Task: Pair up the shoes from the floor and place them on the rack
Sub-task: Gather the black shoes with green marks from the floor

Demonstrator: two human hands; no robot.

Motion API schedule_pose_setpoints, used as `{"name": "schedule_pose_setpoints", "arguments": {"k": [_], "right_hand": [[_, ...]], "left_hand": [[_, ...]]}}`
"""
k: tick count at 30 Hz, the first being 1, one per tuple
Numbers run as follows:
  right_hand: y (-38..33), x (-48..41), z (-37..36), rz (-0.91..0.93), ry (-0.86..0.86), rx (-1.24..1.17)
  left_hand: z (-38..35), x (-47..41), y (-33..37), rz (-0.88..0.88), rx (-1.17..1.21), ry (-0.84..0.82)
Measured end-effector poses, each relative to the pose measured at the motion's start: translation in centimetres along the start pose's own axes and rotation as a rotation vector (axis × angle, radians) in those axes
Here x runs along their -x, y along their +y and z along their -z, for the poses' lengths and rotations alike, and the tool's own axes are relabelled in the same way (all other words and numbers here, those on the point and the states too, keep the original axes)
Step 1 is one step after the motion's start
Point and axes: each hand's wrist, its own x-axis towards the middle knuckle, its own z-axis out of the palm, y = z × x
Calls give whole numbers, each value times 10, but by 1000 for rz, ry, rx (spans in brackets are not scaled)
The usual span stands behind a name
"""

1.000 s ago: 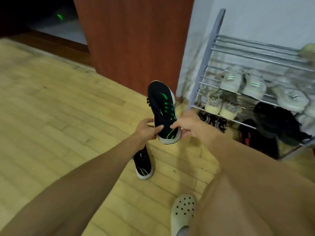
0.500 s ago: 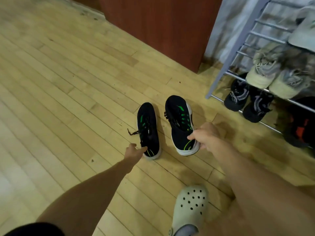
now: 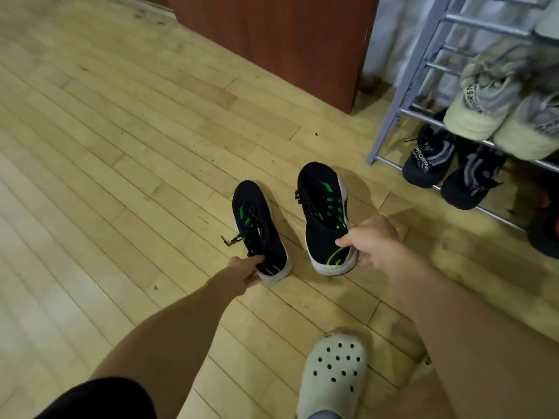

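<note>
Two black sneakers with green stripes and white soles are side by side in the middle of the wooden floor. My right hand (image 3: 373, 241) grips the heel of the right sneaker (image 3: 322, 207), whose toe points away from me. My left hand (image 3: 245, 272) closes on the heel of the left sneaker (image 3: 257, 225), which rests flat on the floor with a loose lace at its left side. The grey metal shoe rack (image 3: 402, 95) stands at the upper right, an arm's length beyond the right sneaker.
On the rack's lower tier sit a black pair (image 3: 429, 158) and, above it, a pale grey pair (image 3: 484, 107). A red-brown cabinet (image 3: 272, 34) stands at the back beside the rack. My foot in a pale clog (image 3: 335, 376) is at the bottom.
The right sneaker came down from mid-air to floor level, now held by my right hand alone. My left hand let go of it, reached to the left sneaker and closed on its heel.
</note>
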Motion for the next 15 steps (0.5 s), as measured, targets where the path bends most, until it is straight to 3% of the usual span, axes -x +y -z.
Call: {"name": "schedule_pose_setpoints", "arguments": {"k": [5,15], "right_hand": [[-1,34,1,-4,-76,-173],[-8,129,36,222,33,-208]], "left_hand": [[8,35,12,-75,151,-116],[56,136,41,-342,133,-133]]}}
